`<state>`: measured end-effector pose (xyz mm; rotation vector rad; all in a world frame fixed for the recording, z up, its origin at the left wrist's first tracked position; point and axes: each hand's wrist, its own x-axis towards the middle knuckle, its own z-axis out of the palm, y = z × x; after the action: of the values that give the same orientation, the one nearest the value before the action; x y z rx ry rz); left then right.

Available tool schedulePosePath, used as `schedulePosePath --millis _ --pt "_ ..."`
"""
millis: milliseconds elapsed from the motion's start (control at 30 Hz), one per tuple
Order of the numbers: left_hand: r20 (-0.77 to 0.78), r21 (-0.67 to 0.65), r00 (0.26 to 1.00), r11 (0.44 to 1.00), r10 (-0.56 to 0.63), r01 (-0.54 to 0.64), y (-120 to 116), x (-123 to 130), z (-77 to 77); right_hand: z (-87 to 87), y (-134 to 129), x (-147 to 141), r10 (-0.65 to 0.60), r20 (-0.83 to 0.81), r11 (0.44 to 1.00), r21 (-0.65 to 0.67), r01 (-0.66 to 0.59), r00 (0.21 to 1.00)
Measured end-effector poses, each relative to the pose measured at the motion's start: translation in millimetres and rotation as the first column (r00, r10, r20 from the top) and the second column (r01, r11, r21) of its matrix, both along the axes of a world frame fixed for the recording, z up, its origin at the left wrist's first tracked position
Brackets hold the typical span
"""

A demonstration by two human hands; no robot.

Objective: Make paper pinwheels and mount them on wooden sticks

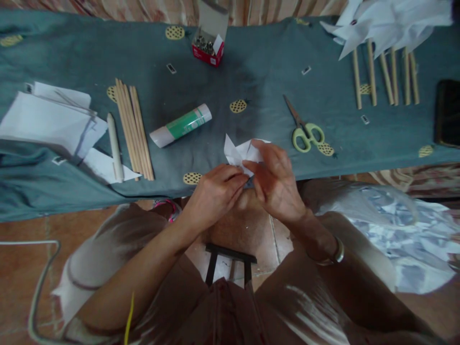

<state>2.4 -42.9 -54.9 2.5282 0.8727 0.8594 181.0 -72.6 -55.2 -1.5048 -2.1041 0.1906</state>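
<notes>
A folded piece of white paper [235, 154] with pointed corners is held between both hands at the table's near edge. My left hand [221, 189] pinches its lower side with curled fingers. On its right side, my right hand [275, 179] grips it with thumb and fingers, covering part of it. A green and white glue stick [184, 123] lies beyond my left hand. Scissors with light green handles [305, 132] lie open to the right of the paper. Behind stands an open red box [210, 50] of small metal pieces.
Wooden sticks [132, 132], a white pen-like tool [114, 146] and paper sheets [50, 117] lie left on the green cloth [251, 72]. Paper pinwheels on sticks [390, 28] are at the back right, a dark object [447, 112] at the right edge. A plastic bag [406, 235] hangs below.
</notes>
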Motion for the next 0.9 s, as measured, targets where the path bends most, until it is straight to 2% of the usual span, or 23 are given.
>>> schedulePosePath --millis 133,367,500,767,900 --pt "0.006 0.011 1.0 1.0 -0.006 0.006 0 0 0.5 -3.0 -1 -2 -0.003 0.021 0.999 0.044 0.002 1.0" --pt "0.011 -0.01 1.0 1.0 -0.01 0.011 1 -1 5.0 -3.6 -3 -4 -0.002 -0.03 0.999 -0.035 0.001 1.0" --pt "0.059 -0.081 0.996 0.994 0.073 -0.068 8 -9 8.2 -3.1 -3 -5 -0.002 -0.042 0.998 -0.056 -0.001 0.999" --pt "0.083 -0.192 0.975 0.963 0.206 -0.187 16 -29 6.3 -5.4 -2 -4 0.002 -0.009 1.0 -0.003 -0.002 1.0" --pt "0.142 -0.362 0.949 0.907 0.28 -0.213 13 -31 5.8 -7.4 3 -3 -0.016 -0.055 1.0 0.014 0.017 0.998"
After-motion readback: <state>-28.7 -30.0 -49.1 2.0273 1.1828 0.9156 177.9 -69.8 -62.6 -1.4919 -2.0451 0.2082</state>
